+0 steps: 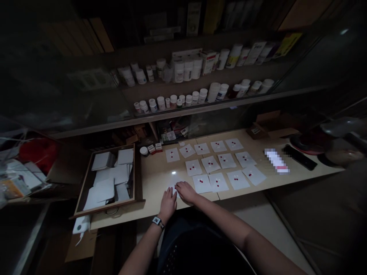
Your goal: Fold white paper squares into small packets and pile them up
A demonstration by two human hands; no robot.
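Both hands lie side by side on a small white paper square near the front edge of the pale counter (155, 179). My left hand (168, 202), with a watch on its wrist, presses flat with fingers together. My right hand (186, 191) rests on the same paper, fingers bent over it. The paper under them is mostly hidden. To the right lie several white paper squares (218, 181) in rows, each carrying small red pills (217, 178).
An open wooden drawer (137, 172) at the left holds a heap of blank white papers (110, 179). Small jars (144, 151) stand at the counter's back. Shelves above carry several white medicine bottles (183, 70). A dark remote-like object (299, 156) and cardboard box (268, 124) sit at the right.
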